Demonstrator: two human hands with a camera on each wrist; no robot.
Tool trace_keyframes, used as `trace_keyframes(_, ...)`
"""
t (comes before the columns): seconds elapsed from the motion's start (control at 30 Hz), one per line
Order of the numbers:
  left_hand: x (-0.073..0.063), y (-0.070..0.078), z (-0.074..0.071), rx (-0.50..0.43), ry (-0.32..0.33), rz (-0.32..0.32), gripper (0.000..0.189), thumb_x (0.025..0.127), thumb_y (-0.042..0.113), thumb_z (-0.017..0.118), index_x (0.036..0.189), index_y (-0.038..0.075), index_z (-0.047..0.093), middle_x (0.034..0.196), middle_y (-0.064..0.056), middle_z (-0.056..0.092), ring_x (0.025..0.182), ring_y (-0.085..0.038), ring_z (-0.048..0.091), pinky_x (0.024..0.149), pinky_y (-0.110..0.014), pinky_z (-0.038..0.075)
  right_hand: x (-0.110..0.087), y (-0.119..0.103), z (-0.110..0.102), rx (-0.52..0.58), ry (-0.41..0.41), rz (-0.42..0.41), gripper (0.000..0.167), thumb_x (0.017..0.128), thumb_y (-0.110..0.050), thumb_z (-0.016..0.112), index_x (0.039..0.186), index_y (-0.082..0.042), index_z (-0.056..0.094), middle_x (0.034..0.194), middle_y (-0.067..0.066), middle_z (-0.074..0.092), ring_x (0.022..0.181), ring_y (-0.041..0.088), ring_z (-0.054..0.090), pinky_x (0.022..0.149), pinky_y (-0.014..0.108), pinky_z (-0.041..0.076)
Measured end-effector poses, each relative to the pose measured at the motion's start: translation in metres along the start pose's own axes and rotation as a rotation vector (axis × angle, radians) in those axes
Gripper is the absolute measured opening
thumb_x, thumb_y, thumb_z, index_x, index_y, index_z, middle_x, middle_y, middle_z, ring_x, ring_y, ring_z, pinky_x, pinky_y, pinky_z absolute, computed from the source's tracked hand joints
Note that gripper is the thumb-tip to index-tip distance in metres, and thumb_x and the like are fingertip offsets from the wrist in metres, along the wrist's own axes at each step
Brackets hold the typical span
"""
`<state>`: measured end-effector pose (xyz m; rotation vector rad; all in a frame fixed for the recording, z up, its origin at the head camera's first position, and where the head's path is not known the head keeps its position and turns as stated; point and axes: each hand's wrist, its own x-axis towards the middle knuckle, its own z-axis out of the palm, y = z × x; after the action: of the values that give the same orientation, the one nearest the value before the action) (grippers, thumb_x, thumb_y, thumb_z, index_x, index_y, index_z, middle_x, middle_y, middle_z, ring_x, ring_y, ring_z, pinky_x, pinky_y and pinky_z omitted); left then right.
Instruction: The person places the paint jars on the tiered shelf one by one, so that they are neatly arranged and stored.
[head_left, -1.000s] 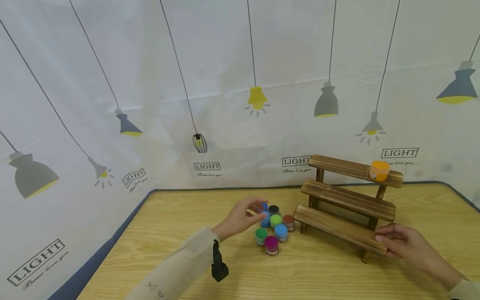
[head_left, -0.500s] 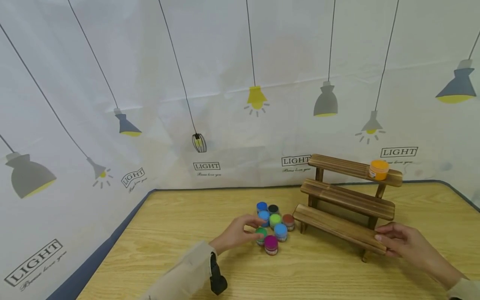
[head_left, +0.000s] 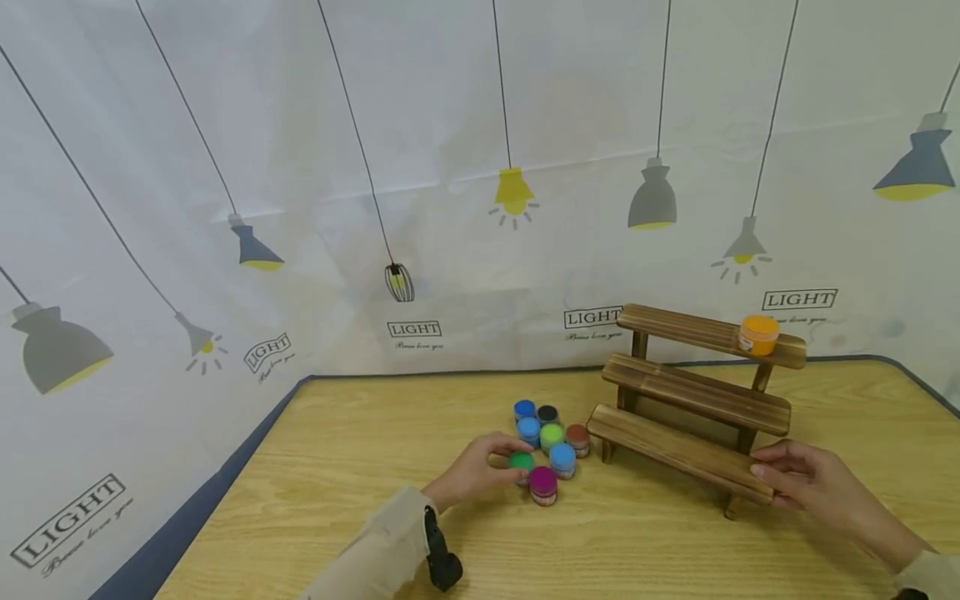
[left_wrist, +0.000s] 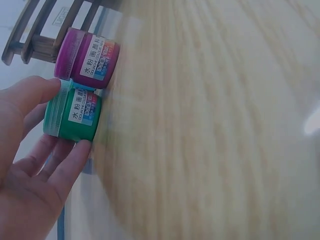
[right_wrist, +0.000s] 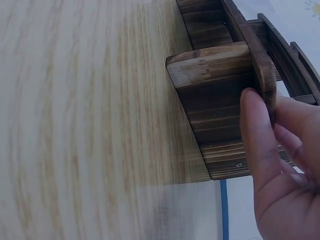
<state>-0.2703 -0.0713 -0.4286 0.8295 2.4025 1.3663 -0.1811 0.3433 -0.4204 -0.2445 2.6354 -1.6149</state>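
while the left hand (head_left: 476, 471) pinches the green jar (left_wrist: 76, 114), fingers spread just to its width, the magenta jar (head_left: 543, 485) beside that grip, the right hand (head_left: 828, 492) pinches the wooden stand (head_left: 697, 393) by its lowest step, perhaps to steady it.

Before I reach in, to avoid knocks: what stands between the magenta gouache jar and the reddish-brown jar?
In the head view, a light-blue jar stands between the magenta gouache jar and the reddish-brown jar.
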Motion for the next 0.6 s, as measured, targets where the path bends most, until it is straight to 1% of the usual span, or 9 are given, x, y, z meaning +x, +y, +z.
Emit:
trace_keyframes(0.13,-0.002,-0.002,0.000,0.002,0.030,-0.005,0.027,0.081,0.013,0.065,0.107,0.006,0.061,0.105,-0.004,0.057,0.097,-0.023,0.052,0.084,-0.038,0.043,0.000,0.001,-0.002,0.013,-0.017,-0.013,0.034,0.092,-0.014,0.049,0.109,0.015,0.048,0.090,-0.018,0.058,0.074,0.007,0.060,0.060,0.031,0.052)
trace_keyframes(0.23,-0.004,-0.003,0.000,0.013,0.051,-0.018,0.028,0.081,0.017,0.066,0.106,0.006,0.061,0.103,-0.003,0.058,0.095,-0.020,0.052,0.083,-0.037,0.042,0.000,0.001,-0.001,0.013,-0.019,-0.023,0.034,0.092,-0.014,0.049,0.108,0.015,0.049,0.089,-0.021,0.057,0.074,0.007,0.060,0.060,0.031,0.052)
trace_keyframes(0.33,-0.006,-0.004,0.000,0.022,0.071,-0.027,0.029,0.080,0.021,0.067,0.105,0.008,0.061,0.101,0.000,0.058,0.093,-0.017,0.052,0.082,-0.033,0.042,0.000,0.001,-0.001,0.007,-0.018,-0.019,0.035,0.092,-0.015,0.049,0.109,0.016,0.048,0.089,-0.020,0.057,0.074,0.007,0.059,0.060,0.031,0.052)
trace_keyframes(0.43,-0.008,-0.006,0.000,0.029,0.073,-0.033,0.032,0.079,0.024,0.068,0.106,0.010,0.061,0.100,0.004,0.056,0.093,-0.015,0.051,0.081,-0.031,0.042,-0.001,0.000,0.000,0.002,-0.014,-0.011,0.036,0.092,-0.015,0.049,0.109,0.017,0.047,0.089,-0.019,0.057,0.073,0.007,0.059,0.060,0.031,0.052)
trace_keyframes(0.6,-0.010,-0.008,-0.001,0.053,0.052,0.009,0.040,0.077,0.022,0.070,0.114,0.012,0.059,0.104,0.004,0.054,0.096,-0.016,0.050,0.084,-0.031,0.042,-0.002,-0.001,0.000,0.000,-0.010,-0.014,0.034,0.092,-0.012,0.049,0.108,0.017,0.047,0.089,-0.015,0.059,0.072,0.007,0.059,0.059,0.031,0.052)
